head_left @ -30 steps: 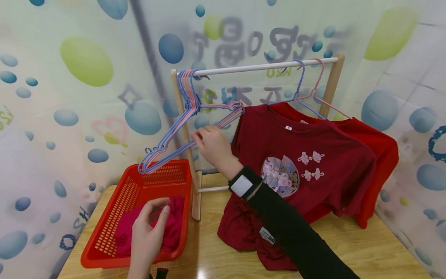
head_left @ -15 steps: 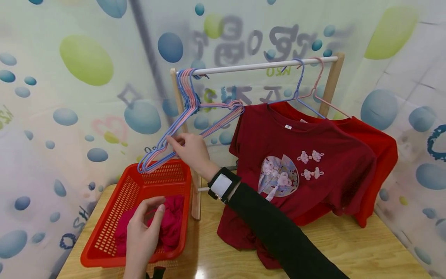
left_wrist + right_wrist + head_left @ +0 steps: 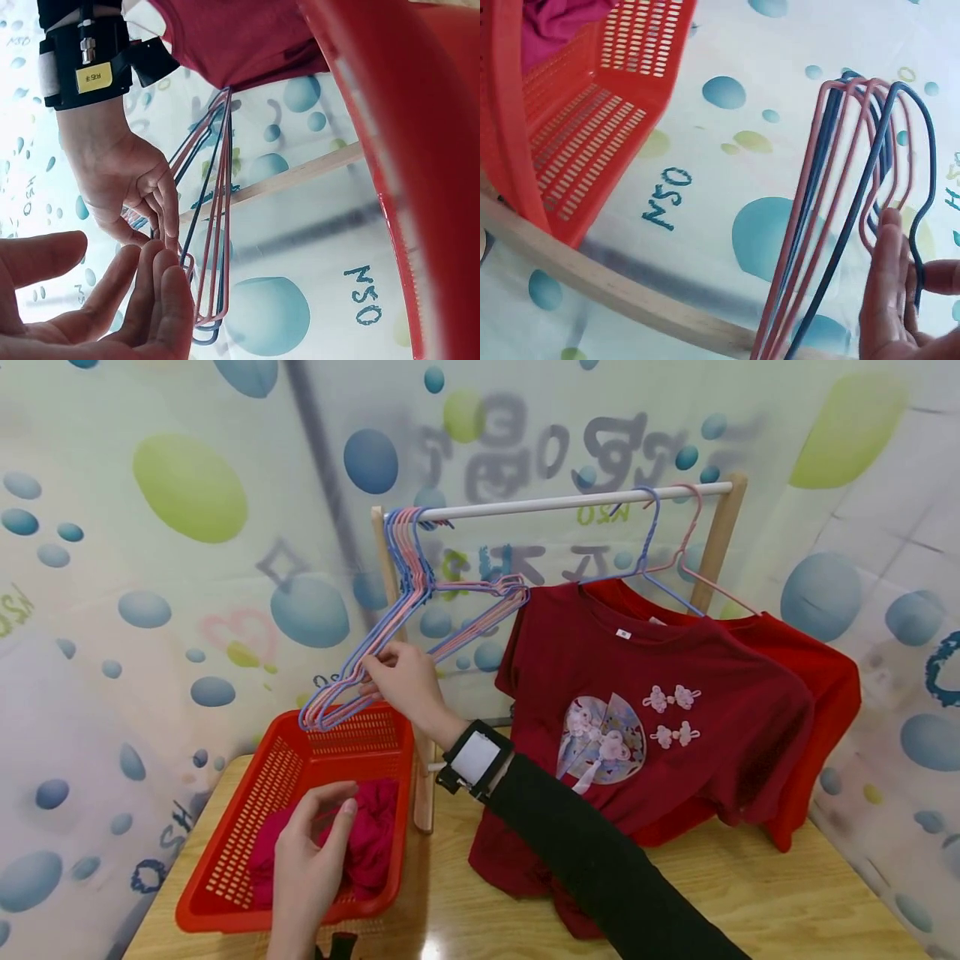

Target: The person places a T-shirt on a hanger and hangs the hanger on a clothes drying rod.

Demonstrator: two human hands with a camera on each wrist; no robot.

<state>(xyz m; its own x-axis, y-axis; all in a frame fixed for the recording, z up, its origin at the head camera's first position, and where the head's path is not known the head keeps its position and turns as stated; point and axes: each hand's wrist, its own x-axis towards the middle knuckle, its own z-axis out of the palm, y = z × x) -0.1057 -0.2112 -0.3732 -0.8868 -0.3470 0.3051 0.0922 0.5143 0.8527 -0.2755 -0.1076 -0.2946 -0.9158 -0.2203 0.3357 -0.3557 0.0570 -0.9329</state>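
Spotted backdrop [image 3: 165,710]: my right hand [image 3: 407,683], moved centre-left, now pinches a blue hanger [image 3: 933,165], contact secured; left hand [image 3: 311,852] relaxed.

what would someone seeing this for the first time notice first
Probably the dark red T-shirt with its round patch, hanging toward the right of the rack in front of a brighter red garment. The orange-red basket at lower left, with magenta cloth inside, likely comes next. Then the blue and pink hangers bunched at the rack's left end, where the right hand pinches a blue one.
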